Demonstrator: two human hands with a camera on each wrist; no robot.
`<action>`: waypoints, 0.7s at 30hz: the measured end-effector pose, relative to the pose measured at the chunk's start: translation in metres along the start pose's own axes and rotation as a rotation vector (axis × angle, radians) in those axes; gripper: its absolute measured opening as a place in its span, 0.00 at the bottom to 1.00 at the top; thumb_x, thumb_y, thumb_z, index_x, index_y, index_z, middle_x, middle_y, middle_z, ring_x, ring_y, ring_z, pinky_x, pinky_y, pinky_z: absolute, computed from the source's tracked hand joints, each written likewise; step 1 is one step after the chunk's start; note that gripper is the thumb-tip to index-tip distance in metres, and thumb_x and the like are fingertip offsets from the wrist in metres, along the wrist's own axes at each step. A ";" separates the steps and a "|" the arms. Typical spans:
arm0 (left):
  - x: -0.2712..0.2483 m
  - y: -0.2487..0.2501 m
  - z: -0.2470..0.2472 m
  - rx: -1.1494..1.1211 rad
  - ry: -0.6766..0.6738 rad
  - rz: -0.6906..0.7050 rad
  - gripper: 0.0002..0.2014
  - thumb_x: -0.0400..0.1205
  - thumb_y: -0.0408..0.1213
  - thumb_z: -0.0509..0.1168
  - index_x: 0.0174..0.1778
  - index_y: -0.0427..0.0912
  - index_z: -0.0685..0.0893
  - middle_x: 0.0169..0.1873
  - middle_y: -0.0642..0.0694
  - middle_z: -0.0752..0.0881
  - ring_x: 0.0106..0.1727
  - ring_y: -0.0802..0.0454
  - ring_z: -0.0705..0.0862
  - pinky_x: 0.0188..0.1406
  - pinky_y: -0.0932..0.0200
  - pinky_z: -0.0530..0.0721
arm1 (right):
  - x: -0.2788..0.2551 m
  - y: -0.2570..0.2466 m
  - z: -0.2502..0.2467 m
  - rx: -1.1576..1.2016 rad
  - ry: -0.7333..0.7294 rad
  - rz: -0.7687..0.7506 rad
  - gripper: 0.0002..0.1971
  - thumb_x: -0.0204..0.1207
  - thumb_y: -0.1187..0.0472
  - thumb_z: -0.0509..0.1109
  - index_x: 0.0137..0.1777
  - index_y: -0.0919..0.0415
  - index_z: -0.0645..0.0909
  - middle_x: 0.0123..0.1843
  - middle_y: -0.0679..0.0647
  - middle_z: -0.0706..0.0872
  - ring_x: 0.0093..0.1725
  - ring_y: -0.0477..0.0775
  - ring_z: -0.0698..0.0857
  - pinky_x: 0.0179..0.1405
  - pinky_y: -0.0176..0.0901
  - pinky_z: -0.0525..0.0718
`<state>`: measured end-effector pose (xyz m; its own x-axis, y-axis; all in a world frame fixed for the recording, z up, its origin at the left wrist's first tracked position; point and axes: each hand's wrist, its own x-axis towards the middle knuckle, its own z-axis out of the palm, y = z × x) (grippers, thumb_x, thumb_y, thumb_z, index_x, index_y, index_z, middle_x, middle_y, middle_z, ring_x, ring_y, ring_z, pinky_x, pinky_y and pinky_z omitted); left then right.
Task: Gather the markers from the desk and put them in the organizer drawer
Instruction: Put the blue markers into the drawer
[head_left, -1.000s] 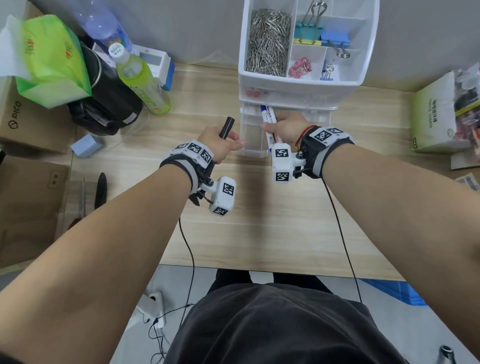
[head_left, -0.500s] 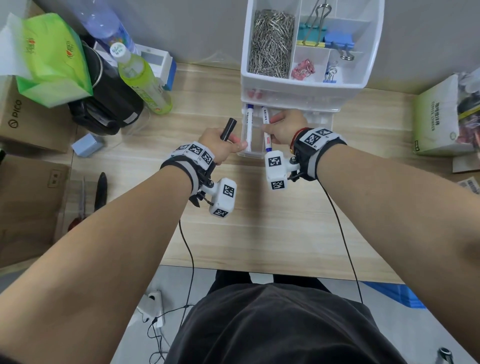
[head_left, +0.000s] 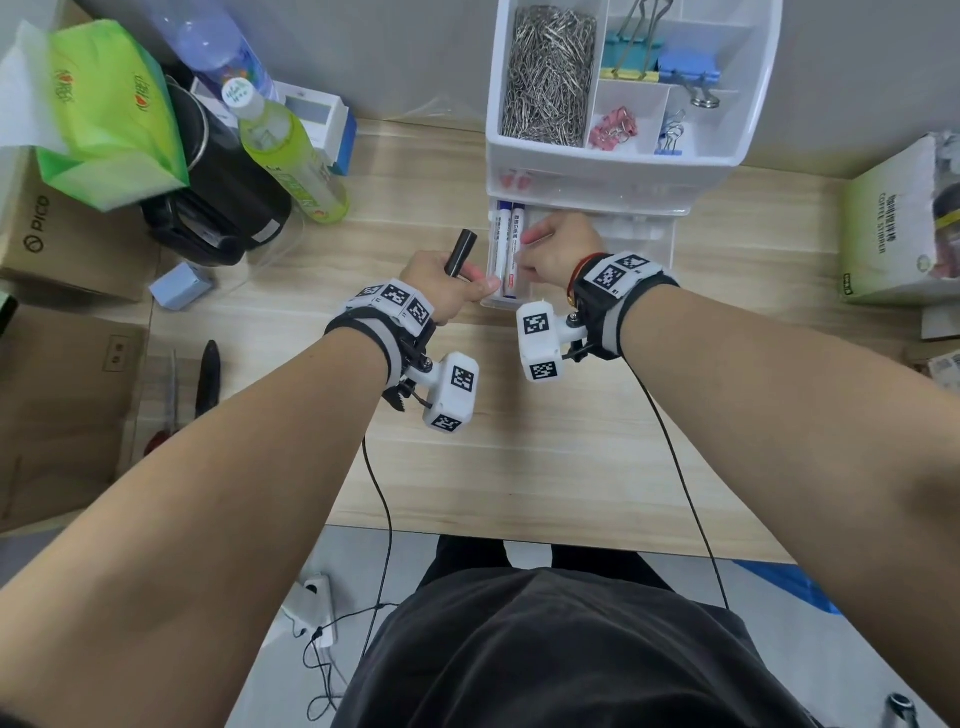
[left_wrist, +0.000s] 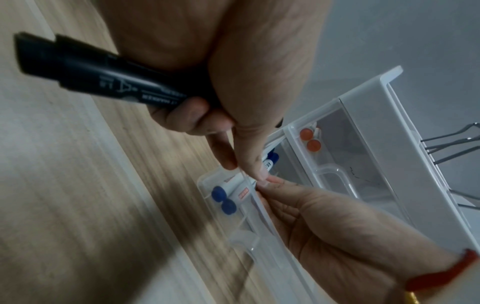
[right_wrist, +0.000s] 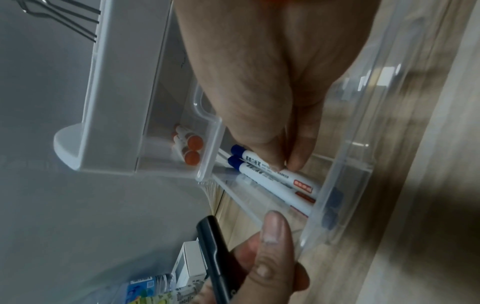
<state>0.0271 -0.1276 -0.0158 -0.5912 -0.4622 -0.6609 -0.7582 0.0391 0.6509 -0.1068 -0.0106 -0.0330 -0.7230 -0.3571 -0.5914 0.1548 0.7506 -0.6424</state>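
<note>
Curling around a black cylindrical marker (head_left: 459, 254) in the left hand (head_left: 445, 283), with the thumb stretching forward to touch the front left corner of the pulled-out clear plastic drawer (head_left: 655, 248). Pointing the black marker's capped end up and away, toward the left, above the light wood-grain desk (head_left: 519, 441).

Bending down into the same drawer with the fingertips (right_wrist: 298, 160) of the right hand (head_left: 558, 249), pressing on the nearer of two white whiteboard markers with blue caps (head_left: 506, 249); whether pinching it or only resting on it, not clear from any view. Lying side by side along the drawer's left wall, both white markers, blue ends against the front panel in the left wrist view.

Sitting closed just above, a second clear drawer (left_wrist: 337, 164) holding two white markers with orange end caps (left_wrist: 309, 139). Belonging to a white plastic desktop organizer (head_left: 727, 150), both drawers, with silver paper clips (head_left: 548, 73), pink clips (head_left: 613, 130) and teal and blue binder clips (head_left: 660, 57) filling its top tray.

Standing well to the left on the desk, a yellow-green drink bottle (head_left: 291, 150), a green tissue pack (head_left: 109, 114) and a black pot (head_left: 223, 197).
</note>
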 end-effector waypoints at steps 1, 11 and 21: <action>0.000 0.000 0.000 -0.010 -0.004 0.004 0.14 0.72 0.51 0.79 0.43 0.46 0.85 0.34 0.44 0.89 0.19 0.54 0.70 0.21 0.62 0.74 | -0.001 0.000 -0.001 0.002 -0.016 0.003 0.08 0.68 0.66 0.78 0.42 0.54 0.87 0.44 0.56 0.93 0.45 0.54 0.93 0.50 0.49 0.92; -0.005 0.010 0.002 -0.004 -0.075 -0.042 0.14 0.80 0.46 0.73 0.53 0.41 0.81 0.33 0.52 0.93 0.19 0.56 0.71 0.18 0.64 0.74 | -0.037 -0.003 -0.051 -0.131 -0.321 0.054 0.08 0.76 0.61 0.75 0.40 0.66 0.86 0.30 0.57 0.90 0.27 0.54 0.87 0.30 0.43 0.85; -0.002 0.022 0.004 -0.044 -0.033 -0.083 0.14 0.82 0.45 0.71 0.57 0.41 0.80 0.39 0.52 0.94 0.17 0.57 0.70 0.16 0.64 0.74 | -0.052 0.015 -0.096 -0.600 -0.415 0.060 0.19 0.71 0.45 0.75 0.48 0.62 0.92 0.44 0.54 0.93 0.41 0.57 0.90 0.52 0.47 0.86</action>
<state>0.0109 -0.1218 -0.0018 -0.5361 -0.4324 -0.7250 -0.7927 -0.0374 0.6085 -0.1315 0.0729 0.0347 -0.3921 -0.3980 -0.8294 -0.2954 0.9083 -0.2961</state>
